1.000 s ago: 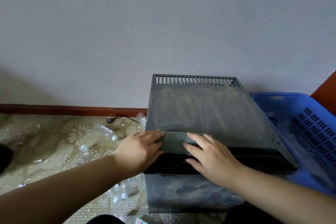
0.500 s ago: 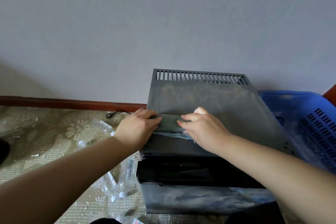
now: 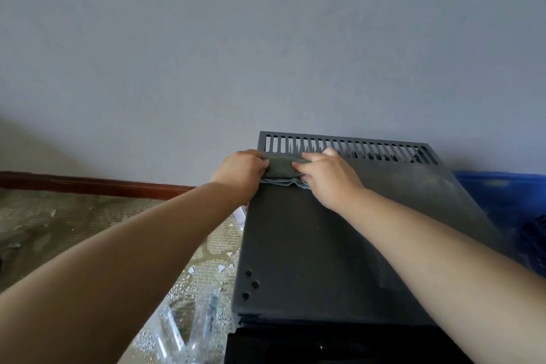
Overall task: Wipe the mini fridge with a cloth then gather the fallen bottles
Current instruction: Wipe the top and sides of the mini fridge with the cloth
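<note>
The dark grey mini fridge (image 3: 325, 245) stands against the wall, and I look down on its top panel. A folded grey-green cloth (image 3: 280, 170) lies at the far left of that top, just in front of the vent slots (image 3: 369, 151). My left hand (image 3: 239, 171) grips the cloth's left end at the fridge's left edge. My right hand (image 3: 328, 177) holds its right end with bent fingers. The strip of top behind the cloth looks darker than the dusty patch on the right. Clear plastic bottles (image 3: 177, 334) lie on the floor at the fridge's front left.
A blue plastic basket (image 3: 502, 195) stands close against the fridge's right side. The patterned carpet (image 3: 59, 230) on the left is strewn with white flakes. A brown skirting board (image 3: 88, 183) runs along the grey wall.
Both hands have pushed the cloth from the fridge's front edge across its top to the vent slots at the back. My view has tilted upward and closer.
</note>
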